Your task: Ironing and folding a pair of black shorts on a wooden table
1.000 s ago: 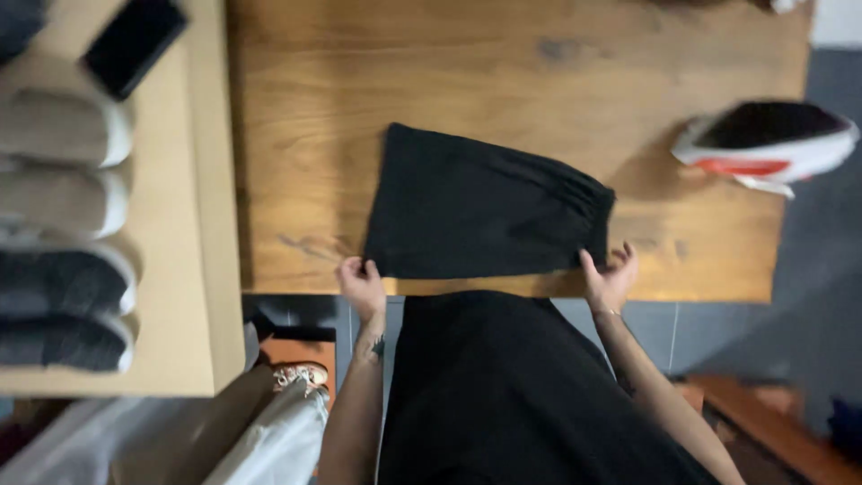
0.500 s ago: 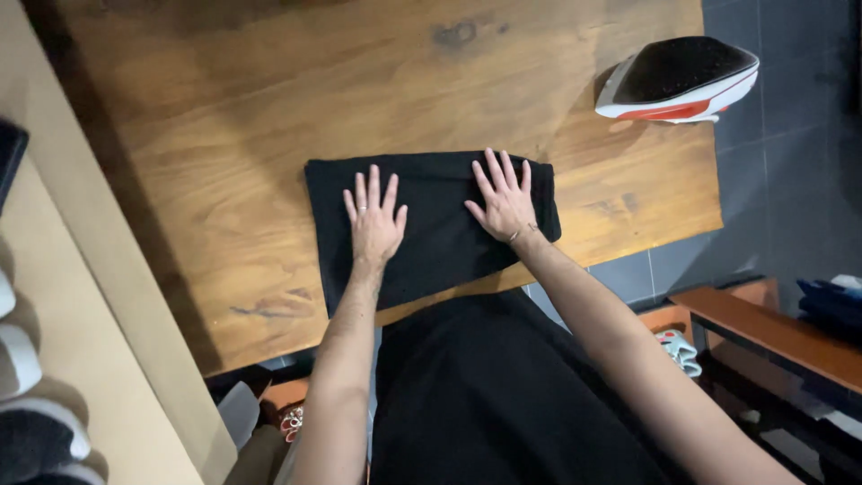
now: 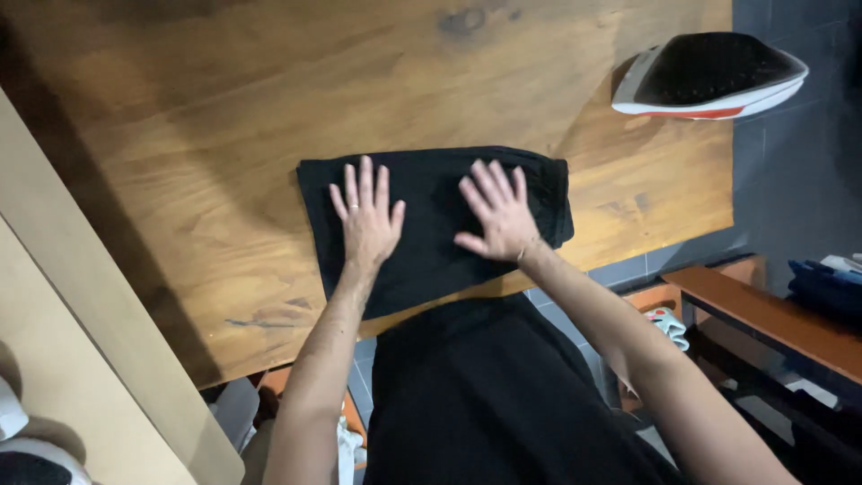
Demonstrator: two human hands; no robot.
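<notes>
1. Left hand point(image 3: 366, 223) flat, fingers spread, palm down on the folded black garment point(image 3: 431, 224); right hand point(image 3: 496, 214) the same, gripping nothing.
2. Garment lies at the near edge of the wooden table point(image 3: 224, 153).
3. We press evenly and smooth outward to keep the fold square.
4. Iron point(image 3: 709, 76) sits well apart at the far right corner.

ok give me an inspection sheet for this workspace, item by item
surface: wooden table, grain and a dark knot showing
job's things: folded black garment lying flat near the table's front edge
clutter: clothes iron at the table's far right corner
hands: left hand and right hand flat on the garment, fingers spread
cables: nothing seen
surroundings: pale board at left, grey tiled floor, wooden shelf at right
</notes>
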